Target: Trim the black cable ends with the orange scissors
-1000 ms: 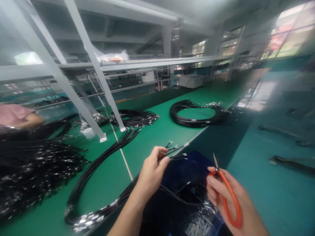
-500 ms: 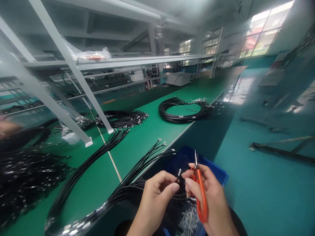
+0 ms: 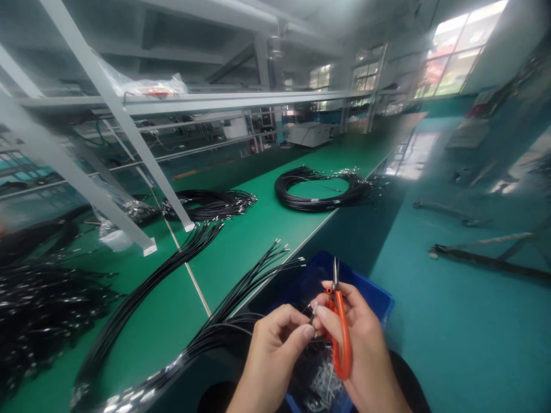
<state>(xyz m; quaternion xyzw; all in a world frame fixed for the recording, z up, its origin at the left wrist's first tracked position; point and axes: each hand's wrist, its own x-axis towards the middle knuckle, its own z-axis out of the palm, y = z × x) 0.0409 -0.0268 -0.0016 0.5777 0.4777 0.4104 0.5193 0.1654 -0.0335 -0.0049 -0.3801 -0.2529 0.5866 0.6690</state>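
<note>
My left hand [image 3: 275,344] pinches the end of a black cable [image 3: 313,315] between thumb and forefinger. Close beside it, my right hand [image 3: 357,327] holds orange-handled scissors [image 3: 343,338], their metal tips pointing up and away. My right thumb and forefinger meet at the light-coloured tip of the cable. Below both hands sits a blue bin [image 3: 379,298] with pale scraps [image 3: 322,384] in it. A bundle of black cables [image 3: 202,338] with metal ends runs from the green table [image 3: 167,310] towards my left hand.
Coiled black cables [image 3: 316,203] lie farther along the table, with another coil [image 3: 215,205] behind the white rack post [image 3: 129,132]. A dark cable heap [image 3: 47,321] fills the left side. A plastic bag [image 3: 146,86] rests on the shelf, and a white box [image 3: 310,135] stands farther back.
My right hand has moved left, bringing its thumb and forefinger onto the cable tip at my left fingers. The scissors moved with it. The view has shifted slightly.
</note>
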